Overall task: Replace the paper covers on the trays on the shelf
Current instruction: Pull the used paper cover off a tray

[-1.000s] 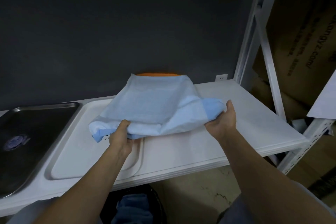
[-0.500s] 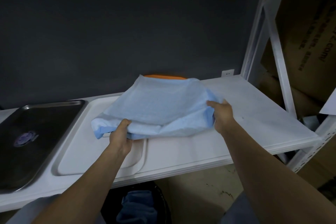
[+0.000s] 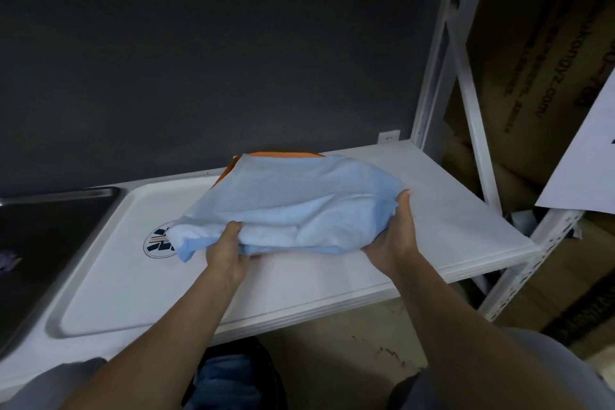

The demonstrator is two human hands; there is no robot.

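Blue paper cover (image 3: pixel 293 206) is bunched and rumpled, lying over the right end of the white tray (image 3: pixel 133 276) and spilling past it to the right. Its far side drapes over an orange edge (image 3: pixel 283 154) that peeks out behind the white tray's far right corner; rest of that item is hidden.

L hand (image 3: pixel 226 250) grasps the cover's near edge above the tray's right end, thumb on top, fingers tucked under. R hand (image 3: pixel 392 236) grasps the cover's right end, right of the white tray, thumb up against the fold, fingers hidden beneath.

Round logo (image 3: pixel 156 243) on the tray floor shows partly, w/ the cover's left corner hanging over it. Metal tray (image 3: pixel 50 243) is along the white tray's left side; touching or not, can't tell. White tray sits on a white shelf (image 3: pixel 466 226). Cardboard boxes (image 3: pixel 532 76) are well right of the white tray, w/ a white sheet (image 3: pixel 592 160) in front of them.
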